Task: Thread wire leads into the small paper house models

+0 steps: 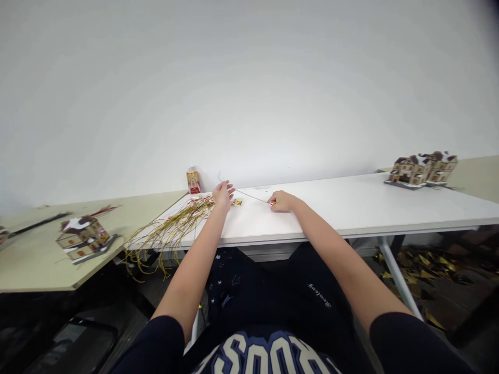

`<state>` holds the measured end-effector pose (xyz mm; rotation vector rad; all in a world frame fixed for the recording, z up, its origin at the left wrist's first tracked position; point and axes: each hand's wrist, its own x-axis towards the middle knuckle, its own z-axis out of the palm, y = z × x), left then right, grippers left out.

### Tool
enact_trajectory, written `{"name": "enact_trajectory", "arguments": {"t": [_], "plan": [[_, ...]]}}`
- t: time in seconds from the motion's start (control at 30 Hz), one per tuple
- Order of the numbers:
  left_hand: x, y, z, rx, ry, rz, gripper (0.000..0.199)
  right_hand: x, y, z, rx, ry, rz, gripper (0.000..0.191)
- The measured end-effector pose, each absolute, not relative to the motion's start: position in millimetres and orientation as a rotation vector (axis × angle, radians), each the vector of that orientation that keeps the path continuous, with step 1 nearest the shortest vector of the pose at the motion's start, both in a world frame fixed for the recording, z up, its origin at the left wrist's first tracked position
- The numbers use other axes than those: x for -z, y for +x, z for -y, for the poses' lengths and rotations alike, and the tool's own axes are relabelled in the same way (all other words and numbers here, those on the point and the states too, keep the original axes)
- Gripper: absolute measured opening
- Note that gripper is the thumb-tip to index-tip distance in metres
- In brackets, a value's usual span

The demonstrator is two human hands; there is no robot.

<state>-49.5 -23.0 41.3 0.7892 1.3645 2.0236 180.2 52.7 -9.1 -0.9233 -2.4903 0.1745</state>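
A thin pale cord [251, 196] runs fairly straight between my hands, just above the white table. My left hand [222, 196] pinches it, some fingers raised, and a loose end sticks up past the fingertips. The other end meets a small red, white and gold piece [272, 202], perhaps a tag, which my right hand [283, 201] grips low over the tabletop. That hand covers most of the piece. Beside my left hand lies a bundle of gold cords [183, 218] with similar small pieces at their heads. Another small piece [236, 202] rests just right of the left wrist.
A gold and red bottle [193, 180] stands by the wall at the back left. Model houses sit on the left table [83, 239] and at the far right [409, 170]. The white table's front edge [273, 238] is close to my body. Gold scraps [424, 259] lie below right.
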Motion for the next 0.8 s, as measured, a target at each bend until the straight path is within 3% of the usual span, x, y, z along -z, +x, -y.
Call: {"name": "enact_trajectory", "arguments": {"t": [0.27,0.47,0.8], "plan": [[-25.8,-56.6,23.3,-2.050,0.815,-1.497,0.015,-9.6,182.5,-49.0,-0.379,-1.015,2.673,0.023],[-20.4,-63.0,17.9,-2.046,0.890,-1.532,0.016,-12.6,182.5,-67.0,-0.502,-1.043,2.573,0.062],[-5.9,-68.7,12.2,-1.852,1.421,-1.645,0.034,-36.1,283.8,-106.0,-0.311,-1.234,2.153,0.039]]}}
